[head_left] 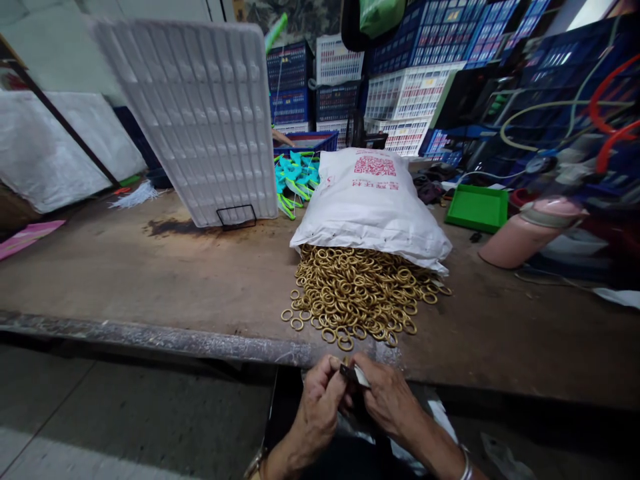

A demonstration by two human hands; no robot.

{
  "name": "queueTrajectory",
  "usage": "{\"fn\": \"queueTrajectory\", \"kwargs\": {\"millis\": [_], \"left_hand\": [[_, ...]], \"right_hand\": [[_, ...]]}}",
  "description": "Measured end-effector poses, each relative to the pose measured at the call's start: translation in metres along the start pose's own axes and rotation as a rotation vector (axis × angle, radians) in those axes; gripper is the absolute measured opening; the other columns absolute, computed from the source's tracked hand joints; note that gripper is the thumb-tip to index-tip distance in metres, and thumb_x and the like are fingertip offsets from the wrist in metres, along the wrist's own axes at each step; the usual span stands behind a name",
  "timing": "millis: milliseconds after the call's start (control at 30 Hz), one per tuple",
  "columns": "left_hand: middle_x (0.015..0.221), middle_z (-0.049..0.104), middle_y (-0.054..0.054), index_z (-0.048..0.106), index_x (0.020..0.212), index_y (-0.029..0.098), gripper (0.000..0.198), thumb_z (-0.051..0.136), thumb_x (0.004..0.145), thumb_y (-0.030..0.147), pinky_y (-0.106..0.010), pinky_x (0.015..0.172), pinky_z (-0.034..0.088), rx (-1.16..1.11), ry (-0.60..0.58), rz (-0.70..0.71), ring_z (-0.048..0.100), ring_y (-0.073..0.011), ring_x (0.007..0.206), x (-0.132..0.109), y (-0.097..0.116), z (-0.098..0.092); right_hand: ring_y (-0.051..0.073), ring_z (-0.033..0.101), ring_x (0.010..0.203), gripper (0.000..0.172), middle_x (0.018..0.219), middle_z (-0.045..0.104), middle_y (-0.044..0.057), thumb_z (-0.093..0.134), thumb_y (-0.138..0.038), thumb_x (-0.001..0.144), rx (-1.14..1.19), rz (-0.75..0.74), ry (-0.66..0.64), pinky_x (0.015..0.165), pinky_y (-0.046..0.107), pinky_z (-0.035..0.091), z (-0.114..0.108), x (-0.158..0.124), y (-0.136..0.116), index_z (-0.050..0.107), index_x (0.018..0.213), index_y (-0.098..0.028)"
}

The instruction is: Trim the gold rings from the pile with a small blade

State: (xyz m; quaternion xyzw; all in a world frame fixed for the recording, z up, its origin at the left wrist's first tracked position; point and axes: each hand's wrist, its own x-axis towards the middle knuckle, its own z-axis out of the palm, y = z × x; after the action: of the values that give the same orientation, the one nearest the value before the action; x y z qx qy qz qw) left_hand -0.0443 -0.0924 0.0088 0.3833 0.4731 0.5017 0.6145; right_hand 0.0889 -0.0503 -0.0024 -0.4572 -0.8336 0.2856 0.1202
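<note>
A wooden table bears one propped white tray, one white sack and brass rings past counting. Below its edge, left hand and right hand pinch one small dark part; steadiest gripped close, fingertips together

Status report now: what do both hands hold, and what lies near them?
Left hand and right hand together, pinching one small dark part. Brass rings heaped ahead, spilling from white sack. Nothing between hands and heap.
</note>
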Motion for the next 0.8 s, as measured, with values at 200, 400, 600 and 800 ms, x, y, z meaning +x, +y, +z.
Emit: {"fn": "queueTrajectory", "kwargs": {"millis": [200,400,600,800], "left_hand": [[0.058,0.051,-0.001,0.049,0.068,0.014,0.036,0.051,0.077,0.048,-0.019,0.048,0.039,-0.001,-0.131,0.036,0.046,-0.0072,0.049,-0.021,0.011,0.005],[0.062,0.055,-0.003,0.050,0.068,0.013,0.034,0.055,0.075,0.046,-0.017,0.041,0.041,-0.272,-0.042,-0.110,0.046,-0.0058,0.044,-0.014,0.000,-0.002],[0.074,0.060,-0.006,0.050,0.077,0.014,0.019,0.058,0.075,0.031,-0.017,0.040,0.042,-0.493,-0.007,-0.137,0.053,-0.0100,0.053,-0.010,-0.002,-0.011],[0.073,0.058,-0.005,0.055,0.080,0.011,0.018,0.056,0.075,0.028,-0.017,0.041,0.042,-0.669,-0.036,-0.245,0.054,-0.0101,0.056,-0.004,-0.002,-0.017]], "right_hand": [[0.015,0.055,0.056,0.024,0.064,0.061,0.002,0.034,-0.005,0.067,-0.284,0.187,0.105,0.050,0.023,0.026,-0.007,0.005,0.024,0.048,0.081,-0.019],[0.014,0.056,0.061,0.017,0.068,0.061,0.001,0.038,-0.008,0.073,-0.308,0.096,0.238,0.053,0.023,0.027,-0.001,0.015,0.025,0.048,0.081,-0.020],[0.013,0.057,0.062,0.010,0.076,0.063,0.002,0.045,-0.014,0.077,-0.359,0.193,0.256,0.052,0.023,0.024,0.010,0.033,0.008,0.048,0.084,-0.020],[0.013,0.052,0.058,0.008,0.067,0.059,0.001,0.043,-0.015,0.076,-0.241,0.229,0.222,0.053,0.024,0.023,0.002,0.037,0.011,0.049,0.078,-0.019]]}}
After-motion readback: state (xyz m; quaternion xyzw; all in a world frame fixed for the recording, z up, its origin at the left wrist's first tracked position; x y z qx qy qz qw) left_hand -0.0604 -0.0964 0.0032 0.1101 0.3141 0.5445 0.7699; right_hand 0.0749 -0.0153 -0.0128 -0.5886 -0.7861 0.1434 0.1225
